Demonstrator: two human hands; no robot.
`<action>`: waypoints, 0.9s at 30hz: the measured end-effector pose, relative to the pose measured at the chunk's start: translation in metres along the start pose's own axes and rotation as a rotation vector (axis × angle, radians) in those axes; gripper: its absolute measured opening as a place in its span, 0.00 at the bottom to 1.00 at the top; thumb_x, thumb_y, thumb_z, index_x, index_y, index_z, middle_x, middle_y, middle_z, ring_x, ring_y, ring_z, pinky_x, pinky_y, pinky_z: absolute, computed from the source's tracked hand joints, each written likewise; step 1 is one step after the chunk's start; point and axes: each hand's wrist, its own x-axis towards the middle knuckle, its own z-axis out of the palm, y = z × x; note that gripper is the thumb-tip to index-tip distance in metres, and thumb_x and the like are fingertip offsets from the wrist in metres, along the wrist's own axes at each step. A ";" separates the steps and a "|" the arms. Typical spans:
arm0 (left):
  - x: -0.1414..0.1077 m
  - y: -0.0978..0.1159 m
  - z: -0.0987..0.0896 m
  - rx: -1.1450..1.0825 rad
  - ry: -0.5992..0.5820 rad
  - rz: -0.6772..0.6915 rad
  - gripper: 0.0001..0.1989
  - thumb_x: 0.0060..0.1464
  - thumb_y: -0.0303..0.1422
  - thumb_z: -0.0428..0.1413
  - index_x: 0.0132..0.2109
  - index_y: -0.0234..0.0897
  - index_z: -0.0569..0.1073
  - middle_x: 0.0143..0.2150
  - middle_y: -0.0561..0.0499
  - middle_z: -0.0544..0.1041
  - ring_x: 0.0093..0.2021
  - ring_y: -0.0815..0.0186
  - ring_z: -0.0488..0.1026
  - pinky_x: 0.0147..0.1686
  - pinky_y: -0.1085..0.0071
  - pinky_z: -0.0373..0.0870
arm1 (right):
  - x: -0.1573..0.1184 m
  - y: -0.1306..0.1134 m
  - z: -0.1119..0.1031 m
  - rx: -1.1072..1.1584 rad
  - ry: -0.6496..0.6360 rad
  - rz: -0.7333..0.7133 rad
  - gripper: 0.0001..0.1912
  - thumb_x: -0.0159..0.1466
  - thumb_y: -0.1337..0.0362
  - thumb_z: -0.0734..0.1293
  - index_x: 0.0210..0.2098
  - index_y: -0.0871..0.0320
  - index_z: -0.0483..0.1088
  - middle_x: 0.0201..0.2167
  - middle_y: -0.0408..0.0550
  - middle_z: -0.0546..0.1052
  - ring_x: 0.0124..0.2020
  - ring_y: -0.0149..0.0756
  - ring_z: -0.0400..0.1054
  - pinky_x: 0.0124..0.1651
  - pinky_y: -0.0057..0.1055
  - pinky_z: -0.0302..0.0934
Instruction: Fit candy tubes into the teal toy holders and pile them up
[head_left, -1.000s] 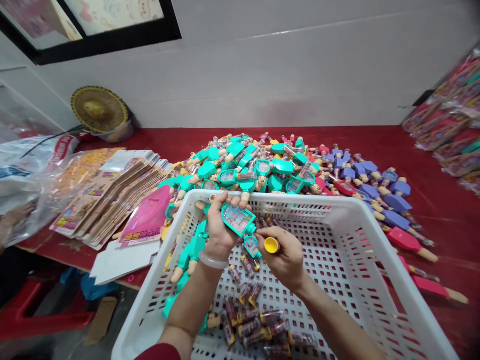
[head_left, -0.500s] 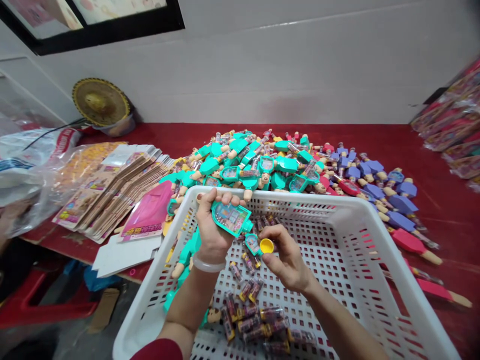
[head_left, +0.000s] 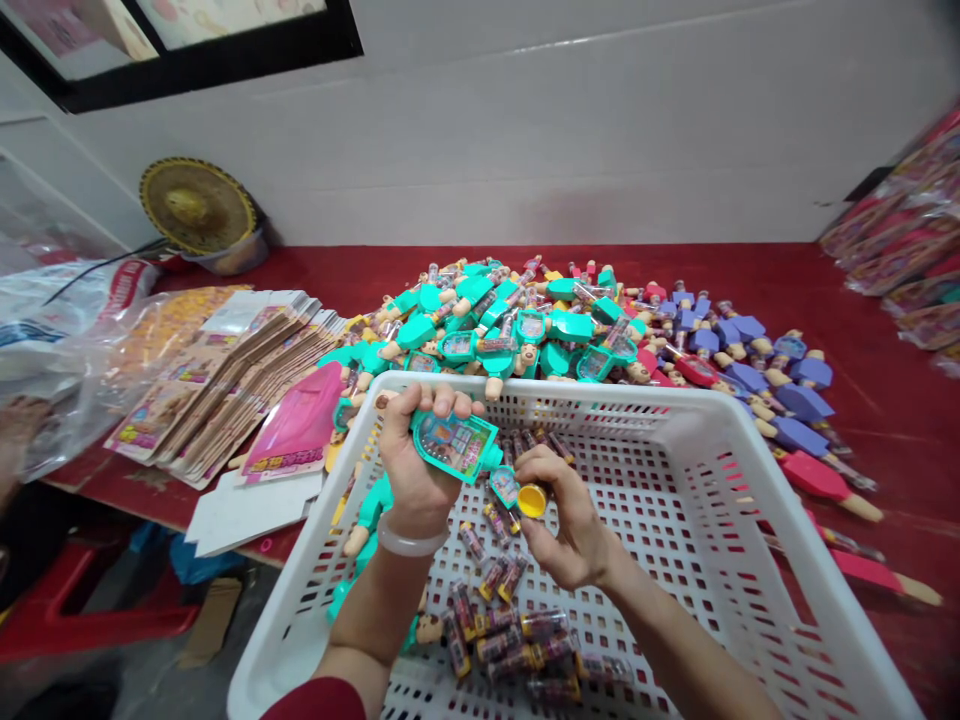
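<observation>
My left hand point(head_left: 412, 470) is wrapped round a teal toy point(head_left: 454, 446) with a clear window over a printed picture. A white bangle point(head_left: 411, 541) circles that wrist. Over the basket, thumb and fingers of my right hand point(head_left: 568, 522) pinch a round yellow cap point(head_left: 532, 501), its hollow side facing me. A small teal piece with a printed window point(head_left: 504, 486) sits between the toy's narrow end and the cap; I cannot tell how it joins either. Below, several clear tubes with yellow ends point(head_left: 517, 640) lie in the white basket point(head_left: 712, 402).
Behind the basket rises a heap of teal toys point(head_left: 480, 320), with purple toys point(head_left: 802, 402) to the right. Printed cards point(head_left: 225, 380) and a pink plastic piece point(head_left: 296, 425) lie left. Another person's hand point(head_left: 22, 430) shows at the left edge. Packaged toys point(head_left: 907, 230) are stacked far right.
Both hands keep their holds. My left hand and the toy have shifted slightly left. The yellow cap has tilted and dropped a little. The other person's hand shows more plainly.
</observation>
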 end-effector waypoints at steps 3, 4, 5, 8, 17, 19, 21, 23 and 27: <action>0.000 0.000 0.000 -0.024 -0.013 -0.026 0.12 0.56 0.30 0.53 0.25 0.36 0.64 0.23 0.56 0.63 0.26 0.71 0.68 0.34 0.68 0.71 | 0.002 -0.002 0.001 -0.076 0.017 0.046 0.18 0.57 0.70 0.61 0.47 0.55 0.59 0.37 0.48 0.67 0.36 0.38 0.64 0.39 0.37 0.61; 0.000 0.000 -0.001 -0.034 -0.011 -0.040 0.12 0.56 0.30 0.52 0.25 0.36 0.64 0.23 0.57 0.63 0.26 0.71 0.68 0.34 0.68 0.71 | 0.002 -0.003 0.002 -0.110 0.023 0.077 0.18 0.59 0.71 0.61 0.48 0.55 0.59 0.37 0.48 0.67 0.36 0.37 0.64 0.39 0.36 0.60; 0.001 0.000 -0.001 -0.043 -0.006 -0.058 0.12 0.56 0.30 0.52 0.25 0.36 0.63 0.23 0.57 0.63 0.26 0.71 0.68 0.34 0.68 0.71 | 0.003 -0.003 0.003 -0.140 0.027 0.107 0.18 0.60 0.71 0.61 0.49 0.55 0.59 0.37 0.48 0.68 0.36 0.36 0.64 0.39 0.35 0.60; 0.003 -0.001 -0.003 -0.056 0.027 -0.111 0.12 0.56 0.31 0.52 0.25 0.36 0.63 0.23 0.57 0.64 0.26 0.71 0.68 0.34 0.69 0.71 | 0.005 -0.004 0.004 -0.181 0.022 0.153 0.17 0.63 0.70 0.61 0.52 0.55 0.60 0.39 0.49 0.70 0.36 0.36 0.66 0.39 0.33 0.61; 0.008 -0.004 -0.005 -0.066 0.086 -0.105 0.11 0.55 0.31 0.54 0.25 0.36 0.63 0.22 0.57 0.65 0.24 0.72 0.68 0.33 0.69 0.72 | 0.003 -0.007 0.004 -0.196 0.108 0.102 0.23 0.63 0.69 0.63 0.57 0.54 0.59 0.43 0.52 0.72 0.41 0.40 0.68 0.41 0.35 0.64; 0.010 -0.004 -0.006 -0.072 0.095 -0.092 0.11 0.55 0.31 0.53 0.25 0.36 0.63 0.22 0.56 0.65 0.25 0.72 0.68 0.34 0.68 0.72 | 0.003 -0.008 0.005 -0.206 0.090 0.036 0.27 0.61 0.71 0.63 0.59 0.55 0.58 0.40 0.51 0.73 0.38 0.39 0.69 0.38 0.35 0.64; 0.011 -0.003 -0.007 -0.076 0.110 -0.075 0.11 0.56 0.31 0.53 0.25 0.36 0.63 0.22 0.56 0.66 0.25 0.71 0.69 0.34 0.68 0.72 | 0.004 -0.009 0.006 -0.186 -0.004 -0.025 0.26 0.57 0.73 0.63 0.55 0.56 0.61 0.33 0.47 0.73 0.31 0.36 0.68 0.33 0.33 0.63; 0.013 -0.001 -0.009 -0.073 0.129 -0.057 0.11 0.55 0.31 0.52 0.25 0.36 0.62 0.22 0.57 0.66 0.25 0.71 0.69 0.35 0.68 0.72 | 0.004 -0.009 0.006 -0.163 -0.085 -0.041 0.23 0.54 0.73 0.63 0.50 0.56 0.65 0.28 0.44 0.72 0.27 0.34 0.66 0.30 0.32 0.60; 0.014 0.001 -0.010 -0.056 0.128 -0.039 0.11 0.54 0.32 0.53 0.25 0.37 0.63 0.22 0.57 0.66 0.25 0.71 0.70 0.35 0.68 0.72 | 0.002 -0.010 0.006 -0.163 -0.019 0.053 0.21 0.56 0.71 0.62 0.49 0.55 0.65 0.33 0.45 0.74 0.30 0.35 0.68 0.32 0.31 0.62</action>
